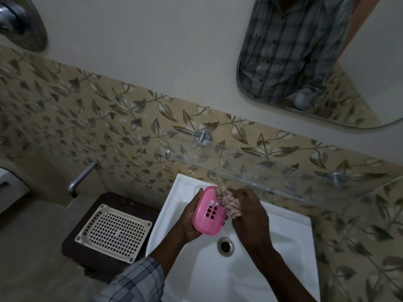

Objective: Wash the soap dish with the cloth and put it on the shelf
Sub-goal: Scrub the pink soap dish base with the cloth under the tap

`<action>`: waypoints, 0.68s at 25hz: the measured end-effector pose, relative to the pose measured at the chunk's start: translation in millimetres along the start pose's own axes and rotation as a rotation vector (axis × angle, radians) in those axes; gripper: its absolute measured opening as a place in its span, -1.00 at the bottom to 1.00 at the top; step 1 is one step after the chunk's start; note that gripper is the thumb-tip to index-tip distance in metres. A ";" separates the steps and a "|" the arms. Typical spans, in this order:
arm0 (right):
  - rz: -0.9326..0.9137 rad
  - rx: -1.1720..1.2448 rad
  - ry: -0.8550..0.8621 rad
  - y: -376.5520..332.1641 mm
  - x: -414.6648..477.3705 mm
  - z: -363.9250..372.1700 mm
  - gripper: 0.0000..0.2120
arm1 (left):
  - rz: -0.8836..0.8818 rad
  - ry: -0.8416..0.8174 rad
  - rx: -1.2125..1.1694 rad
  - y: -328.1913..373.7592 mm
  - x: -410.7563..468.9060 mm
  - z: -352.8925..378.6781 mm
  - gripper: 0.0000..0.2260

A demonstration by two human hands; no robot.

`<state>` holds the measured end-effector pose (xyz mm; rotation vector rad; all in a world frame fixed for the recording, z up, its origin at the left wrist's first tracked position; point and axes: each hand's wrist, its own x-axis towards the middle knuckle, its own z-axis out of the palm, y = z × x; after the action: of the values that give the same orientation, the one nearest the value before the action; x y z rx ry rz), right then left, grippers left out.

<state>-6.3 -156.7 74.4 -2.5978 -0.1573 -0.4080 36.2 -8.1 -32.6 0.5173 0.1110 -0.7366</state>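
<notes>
Left grip point(189, 221) holds pink slotted dish point(209, 212), perhaps wet

1. You had no text, label, brand, number or sign in view that could be read.
</notes>
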 end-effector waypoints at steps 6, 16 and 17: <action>-0.371 0.042 -0.337 -12.8 -33.5 25.3 -0.58 | 0.009 0.182 -0.013 1.2 8.8 -5.8 -0.35; 0.031 -0.279 -0.285 -15.3 -13.0 29.1 -0.67 | 0.087 0.290 0.063 -3.2 14.2 5.3 -0.38; 0.078 -0.132 -0.278 -23.0 -24.4 36.7 -0.73 | 0.103 0.313 0.057 -1.7 15.0 5.2 -0.35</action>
<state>-24.2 -119.4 46.9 -2.7705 -0.1270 -0.0287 45.8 -20.9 -32.9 0.6862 0.3534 -0.5557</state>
